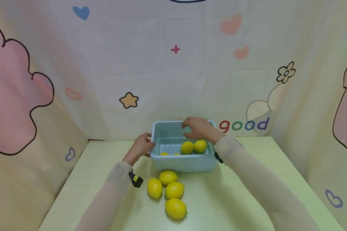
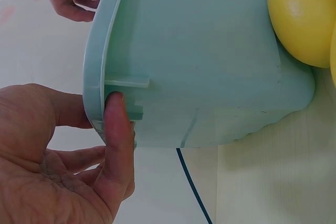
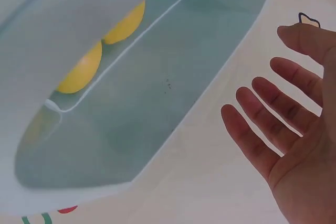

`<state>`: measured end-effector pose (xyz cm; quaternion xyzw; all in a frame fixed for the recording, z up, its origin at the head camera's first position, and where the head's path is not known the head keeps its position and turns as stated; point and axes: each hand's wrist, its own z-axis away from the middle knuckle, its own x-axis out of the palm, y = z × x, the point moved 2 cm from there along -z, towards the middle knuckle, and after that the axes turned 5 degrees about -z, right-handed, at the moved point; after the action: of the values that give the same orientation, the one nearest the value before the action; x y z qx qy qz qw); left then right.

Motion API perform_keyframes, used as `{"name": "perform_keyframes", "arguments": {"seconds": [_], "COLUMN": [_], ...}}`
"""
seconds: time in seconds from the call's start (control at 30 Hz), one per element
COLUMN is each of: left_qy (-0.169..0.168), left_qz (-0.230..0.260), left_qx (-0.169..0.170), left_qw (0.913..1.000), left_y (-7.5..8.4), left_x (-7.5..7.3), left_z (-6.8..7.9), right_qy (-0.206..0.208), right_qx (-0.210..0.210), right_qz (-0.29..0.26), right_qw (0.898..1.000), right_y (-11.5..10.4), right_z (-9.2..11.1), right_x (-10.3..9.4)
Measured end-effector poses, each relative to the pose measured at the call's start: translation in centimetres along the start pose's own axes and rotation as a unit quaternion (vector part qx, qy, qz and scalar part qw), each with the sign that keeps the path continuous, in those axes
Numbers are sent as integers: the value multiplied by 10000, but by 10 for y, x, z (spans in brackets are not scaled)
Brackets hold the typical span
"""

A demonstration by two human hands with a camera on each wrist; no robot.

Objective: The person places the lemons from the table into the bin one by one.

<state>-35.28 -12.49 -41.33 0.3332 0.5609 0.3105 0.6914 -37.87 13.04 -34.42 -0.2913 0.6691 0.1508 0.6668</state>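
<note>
A light blue plastic bin stands at the back of the table with several yellow lemons inside; two of them, such as this lemon, show well, others only peek over the front rim. My left hand grips the bin's left rim, and the left wrist view shows the thumb and fingers around that edge. Above the bin's back part hovers my right hand, holding nothing. In the right wrist view its fingers are spread and slightly bent, apart from the rim.
Several more lemons lie grouped on the pale table in front of the bin, the rearmost close to its front wall. A printed curtain hangs right behind the bin and along both sides.
</note>
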Motion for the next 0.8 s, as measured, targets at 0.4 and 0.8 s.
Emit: {"name": "perform_keyframes", "arguments": {"seconds": [0.4,0.8], "left_qy": [28,26], "left_qz": [-56,17], "left_qx": [36,-3], "left_qw": [10000,10000], "left_y": [-1,0], "left_x": [0,0], "left_z": [0,0], "right_qy": [160,486], "right_qx": [306,500], "right_qz": [-287,-601], "right_qw": [9990,9958], "right_y": [19,43], "right_z": [24,43], "right_x": [-2,3]}}
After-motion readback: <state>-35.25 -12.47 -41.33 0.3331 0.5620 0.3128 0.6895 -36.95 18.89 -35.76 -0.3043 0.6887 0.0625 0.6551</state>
